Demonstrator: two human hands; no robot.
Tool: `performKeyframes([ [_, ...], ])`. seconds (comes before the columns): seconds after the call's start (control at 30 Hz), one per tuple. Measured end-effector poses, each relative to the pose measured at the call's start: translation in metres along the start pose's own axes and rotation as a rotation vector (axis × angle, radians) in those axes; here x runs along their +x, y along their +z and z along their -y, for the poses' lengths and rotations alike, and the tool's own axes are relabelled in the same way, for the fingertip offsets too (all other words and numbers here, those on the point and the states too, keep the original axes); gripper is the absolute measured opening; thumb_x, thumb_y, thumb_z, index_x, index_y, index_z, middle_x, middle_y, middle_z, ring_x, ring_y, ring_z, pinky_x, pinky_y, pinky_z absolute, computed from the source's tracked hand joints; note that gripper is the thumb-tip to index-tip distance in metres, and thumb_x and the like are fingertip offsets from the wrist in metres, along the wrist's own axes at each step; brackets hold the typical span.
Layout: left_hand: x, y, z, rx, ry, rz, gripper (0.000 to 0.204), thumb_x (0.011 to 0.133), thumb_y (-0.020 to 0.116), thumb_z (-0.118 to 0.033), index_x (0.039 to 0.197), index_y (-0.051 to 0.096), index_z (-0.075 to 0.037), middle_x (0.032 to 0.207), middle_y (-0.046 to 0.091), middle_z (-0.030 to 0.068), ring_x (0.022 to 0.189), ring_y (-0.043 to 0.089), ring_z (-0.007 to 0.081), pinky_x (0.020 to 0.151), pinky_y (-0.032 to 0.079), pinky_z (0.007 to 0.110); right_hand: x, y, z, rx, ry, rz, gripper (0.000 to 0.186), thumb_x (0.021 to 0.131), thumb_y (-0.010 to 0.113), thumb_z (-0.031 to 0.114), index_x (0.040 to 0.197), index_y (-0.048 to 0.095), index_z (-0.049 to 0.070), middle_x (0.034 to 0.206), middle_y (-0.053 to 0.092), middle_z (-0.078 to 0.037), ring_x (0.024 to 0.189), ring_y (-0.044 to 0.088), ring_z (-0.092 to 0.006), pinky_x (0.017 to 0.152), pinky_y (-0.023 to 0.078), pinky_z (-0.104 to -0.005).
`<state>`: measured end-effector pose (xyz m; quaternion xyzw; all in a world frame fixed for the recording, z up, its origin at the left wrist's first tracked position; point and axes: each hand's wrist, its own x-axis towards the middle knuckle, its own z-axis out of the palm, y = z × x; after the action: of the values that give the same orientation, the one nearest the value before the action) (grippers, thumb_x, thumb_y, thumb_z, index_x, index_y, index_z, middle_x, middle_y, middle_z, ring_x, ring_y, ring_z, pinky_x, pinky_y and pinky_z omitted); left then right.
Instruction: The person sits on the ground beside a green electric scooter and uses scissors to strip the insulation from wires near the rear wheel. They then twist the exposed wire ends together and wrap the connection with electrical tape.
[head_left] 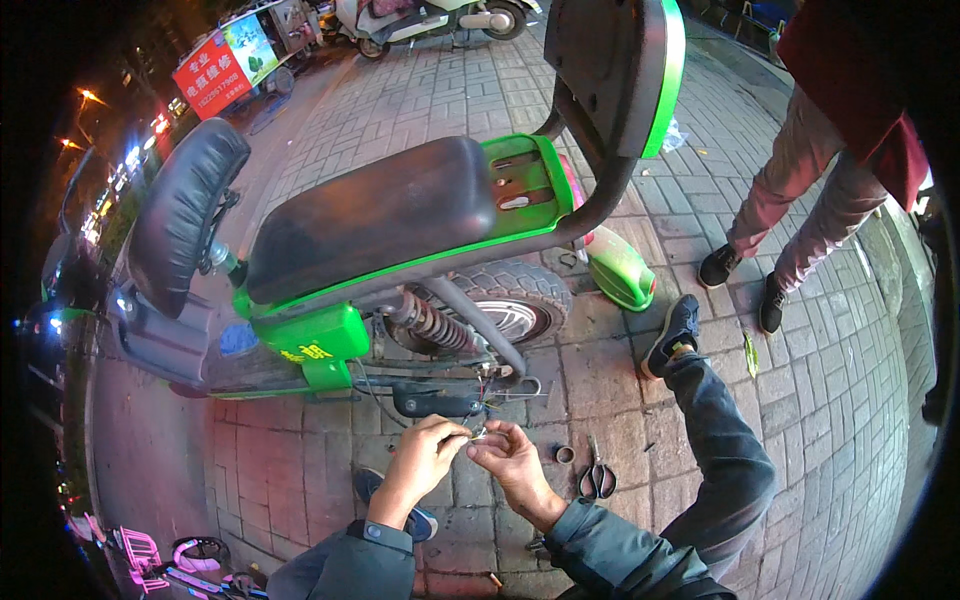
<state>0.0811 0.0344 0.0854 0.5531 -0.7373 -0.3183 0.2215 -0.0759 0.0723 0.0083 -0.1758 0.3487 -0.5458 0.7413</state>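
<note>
My left hand point(428, 455) and my right hand point(510, 462) meet low in front of a green electric scooter point(335, 340). Fingers of both hands are closed in a pinch on thin wires point(477, 433), with a small pale bit showing between the fingertips. Just beyond them, a black box point(437, 399) hangs at the scooter's lower frame, and several loose wires come out by its right end. Exactly where the wires join is hidden by my fingers. Right of my right hand lie a roll of tape point(565, 454) and black-handled scissors point(597, 478) on the paving.
The scooter's rear wheel point(510, 300) and shock spring point(440, 322) stand beyond my hands. A green fender point(620, 270) is behind the wheel. At right a person point(800, 190) stands close by. My outstretched leg point(715, 440) lies on the brick paving point(830, 400). A pink bicycle point(150, 560) is at lower left.
</note>
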Motion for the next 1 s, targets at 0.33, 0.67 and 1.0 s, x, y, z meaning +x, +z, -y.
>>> performKeyframes([
  [0.33, -0.001, 0.003, -0.003, 0.057, 0.085, 0.002, 0.012, 0.090, 0.064, -0.007, 0.101, 0.066, -0.002, 0.097, 0.067, 0.0148, 0.089, 0.066, 0.0353, 0.079, 0.053, 0.041, -0.008, 0.007, -0.009, 0.071, 0.159, -0.064, 0.012, 0.094, 0.068, 0.007, 0.104, 0.067, 0.000, 0.094, 0.070, -0.005, 0.083, 0.066, -0.0129, 0.078, 0.055, -0.0267],
  [0.67, -0.011, 0.009, 0.001, -0.352, -0.005, -0.085, 0.012, 0.093, 0.065, -0.006, 0.099, 0.056, -0.002, 0.097, 0.066, 0.0103, 0.090, 0.069, 0.0216, 0.082, 0.055, 0.032, 0.022, 0.007, 0.006, -0.353, -0.022, -0.038, 0.017, 0.098, 0.065, 0.013, 0.101, 0.066, -0.003, 0.084, 0.067, -0.003, 0.074, 0.060, -0.0091, 0.069, 0.051, -0.0246],
  [1.0, -0.008, 0.018, 0.013, -0.709, -0.076, -0.420, 0.018, 0.101, 0.058, -0.012, 0.094, 0.044, -0.003, 0.096, 0.068, 0.0181, 0.083, 0.072, 0.0260, 0.070, 0.061, 0.031, 0.027, -0.003, 0.021, -0.532, -0.129, -0.121, 0.018, 0.096, 0.068, 0.015, 0.095, 0.067, -0.003, 0.075, 0.066, -0.002, 0.065, 0.058, -0.0072, 0.060, 0.049, -0.0240],
])
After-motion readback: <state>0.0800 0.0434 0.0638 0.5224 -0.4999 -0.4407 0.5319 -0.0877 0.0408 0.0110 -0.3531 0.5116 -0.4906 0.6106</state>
